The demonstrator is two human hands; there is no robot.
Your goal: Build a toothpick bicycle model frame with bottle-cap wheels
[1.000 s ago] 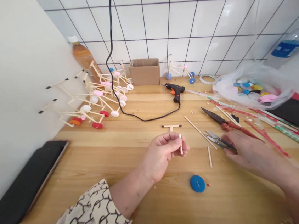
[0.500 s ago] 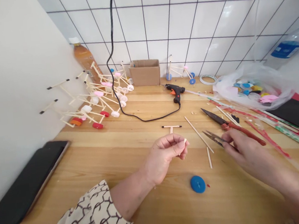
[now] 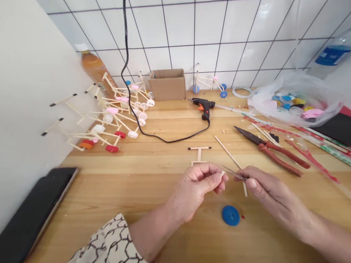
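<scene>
Head view, scissors (image 3: 235, 173) nearer stick (image 3: 222, 173)

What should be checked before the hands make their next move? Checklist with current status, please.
1. Left hand has the short stick pinched: ok.
2. Right hand has the snips gripped: ok.
3. Snips' blades touching the short stick: cannot tell; the tips are close to it.
4. Long stick in full view: not ok, its near end runs out of sight at the right hand.
5. Pliers lying clear of both hands: ok.
6. Glue gun and its cord clear of both hands: ok.
</scene>
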